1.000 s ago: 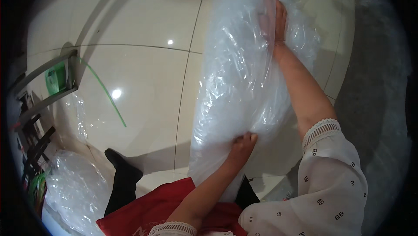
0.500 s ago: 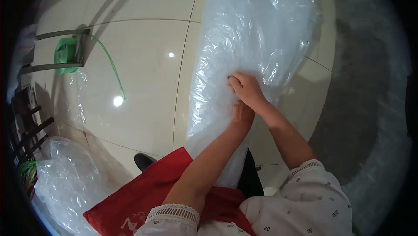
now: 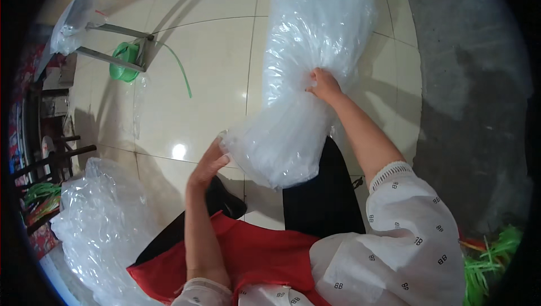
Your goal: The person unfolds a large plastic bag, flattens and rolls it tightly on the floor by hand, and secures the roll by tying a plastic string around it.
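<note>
A long bundle of clear plastic film [image 3: 304, 29] stretches from the far edge toward me, squeezed into a narrow neck at its middle. My right hand [image 3: 326, 86] is closed on that neck, with the film bunched into folds under its fingers. Nearer to me, the loose end of the bundle flares out and ends by my knee. Beside the left edge of this flared end is my left hand [image 3: 212, 162], thumb apart from the fingers. Its fingertips are partly hidden at the film's edge, and it does not grip the film.
To the left, a green roll of strapping [image 3: 124, 62] sits by grey metal legs [image 3: 115, 58], its loose strand [image 3: 179, 66] trailing over the tiles. More crumpled clear plastic [image 3: 104, 227] lies at the lower left. Green strips [image 3: 496, 255] show at the lower right.
My left hand has moved away from my right hand, leftward and nearer to me. My right hand still grips the film, now pinched to a neck, and the near end has fanned out.
</note>
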Tool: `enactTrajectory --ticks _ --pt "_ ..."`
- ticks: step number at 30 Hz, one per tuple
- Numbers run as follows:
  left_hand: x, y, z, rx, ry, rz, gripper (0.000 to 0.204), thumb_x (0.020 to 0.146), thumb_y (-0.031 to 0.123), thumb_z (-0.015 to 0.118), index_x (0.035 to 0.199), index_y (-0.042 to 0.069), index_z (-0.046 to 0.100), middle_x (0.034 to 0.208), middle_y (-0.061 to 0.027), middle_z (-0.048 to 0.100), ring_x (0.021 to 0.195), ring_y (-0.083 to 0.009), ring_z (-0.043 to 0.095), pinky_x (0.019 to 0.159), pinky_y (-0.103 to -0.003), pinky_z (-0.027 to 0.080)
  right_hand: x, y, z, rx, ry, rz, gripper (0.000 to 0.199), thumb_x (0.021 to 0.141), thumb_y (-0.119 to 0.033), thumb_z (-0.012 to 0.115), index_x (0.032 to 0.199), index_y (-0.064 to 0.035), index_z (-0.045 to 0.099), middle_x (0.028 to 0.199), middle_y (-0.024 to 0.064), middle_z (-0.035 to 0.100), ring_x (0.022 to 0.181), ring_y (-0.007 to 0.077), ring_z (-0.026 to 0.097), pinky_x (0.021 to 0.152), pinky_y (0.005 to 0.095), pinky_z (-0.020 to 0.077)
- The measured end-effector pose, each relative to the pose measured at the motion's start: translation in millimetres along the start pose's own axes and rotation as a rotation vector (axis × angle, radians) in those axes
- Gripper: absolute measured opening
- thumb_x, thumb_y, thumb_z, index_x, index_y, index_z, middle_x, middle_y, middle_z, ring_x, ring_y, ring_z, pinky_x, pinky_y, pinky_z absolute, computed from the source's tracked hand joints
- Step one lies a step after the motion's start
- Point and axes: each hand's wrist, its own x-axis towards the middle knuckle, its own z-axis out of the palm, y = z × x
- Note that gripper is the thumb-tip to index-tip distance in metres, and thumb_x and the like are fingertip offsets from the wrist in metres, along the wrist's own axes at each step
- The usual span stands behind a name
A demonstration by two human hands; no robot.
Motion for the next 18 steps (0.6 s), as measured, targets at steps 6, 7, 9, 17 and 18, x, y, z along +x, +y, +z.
enactTrajectory --ticks 6,7,9,17,18 --pt "23.7 -10.2 97.8 0.185 -0.167 0.236 0.051 0.082 0.012 0.074 0.132 0.008 0.063 0.138 -0.0061 0.062 0.122 -0.0208 0.057 0.101 -0.038 0.047 29.2 -19.6 16.0 0.014 -0.148 -0.016 0.042 0.074 -0.025 0.083 0.106 -0.0066 0.061 0.102 0.0086 0.067 0.100 0.0257 0.065 0.088 0.0364 0.0509" --pt "31.6 -9.4 112.5 0.219 -0.218 0.203 0.049 0.081 0.012 0.074 0.129 0.007 0.064 0.137 -0.0083 0.062 0.120 -0.0238 0.058 0.101 -0.039 0.047 31.6 -20.4 11.5 0.068 -0.254 0.031 0.038 0.077 -0.030 0.080 0.101 -0.0068 0.062 0.100 0.0070 0.067 0.099 0.0230 0.064 0.087 0.0355 0.0500" --pt "68.4 -14.5 166.8 0.336 -0.394 0.250 0.048 0.080 0.011 0.070 0.127 0.005 0.065 0.133 -0.0135 0.064 0.118 -0.0283 0.060 0.101 -0.040 0.048 49.1 36.0 -20.7 0.085 -0.283 0.159 0.038 0.080 -0.038 0.074 0.098 -0.0064 0.063 0.098 0.0061 0.066 0.097 0.0218 0.062 0.087 0.0351 0.0486" --pt "110.9 -128.3 290.7 1.082 -0.411 0.220 0.050 0.083 0.007 0.066 0.128 -0.003 0.045 0.122 -0.0274 0.059 0.118 -0.0424 0.058 0.095 -0.051 0.050 -18.6 -12.7 -21.9 0.439 -0.158 0.297 0.061 0.084 -0.058 0.067 0.104 -0.0010 0.064 0.104 0.0134 0.063 0.098 0.0299 0.058 0.096 0.0410 0.0436" --pt "111.7 -131.3 304.4 1.074 -0.425 0.232 0.056 0.087 0.013 0.068 0.134 -0.003 0.044 0.126 -0.0277 0.059 0.120 -0.0419 0.058 0.101 -0.050 0.047 -36.3 -12.7 -16.2 0.198 0.066 0.170 0.067 0.082 -0.056 0.071 0.115 0.0005 0.059 0.115 0.0162 0.060 0.107 0.0342 0.056 0.100 0.0443 0.0424"
